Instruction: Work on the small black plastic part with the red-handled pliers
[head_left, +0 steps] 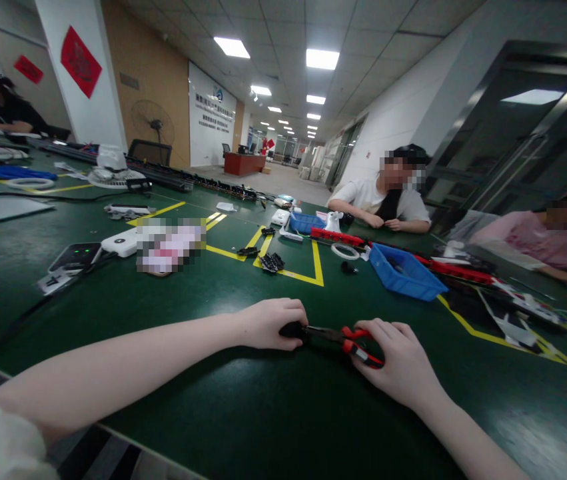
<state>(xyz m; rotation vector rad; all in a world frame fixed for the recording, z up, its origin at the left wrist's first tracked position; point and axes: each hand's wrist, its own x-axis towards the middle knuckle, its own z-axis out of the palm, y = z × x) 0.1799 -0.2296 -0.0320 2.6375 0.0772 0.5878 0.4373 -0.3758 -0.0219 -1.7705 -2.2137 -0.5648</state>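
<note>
My left hand (274, 324) is closed around a small black part (292, 330) just above the green table (203, 413). Red-and-black pliers (348, 341) are held by the handles in my right hand (397, 357). Their jaws point left and reach the black part at the fingertips of my left hand; whether they grip it is too small to tell. Beyond my hands, a pile of small black parts (272, 262) lies near yellow tape lines.
A blue bin (406, 272) stands at the right, beside long red strips (463, 272). A phone (172, 250), a white power bank (122, 243) and a dark cable lie at the left. People sit across the table and at the right.
</note>
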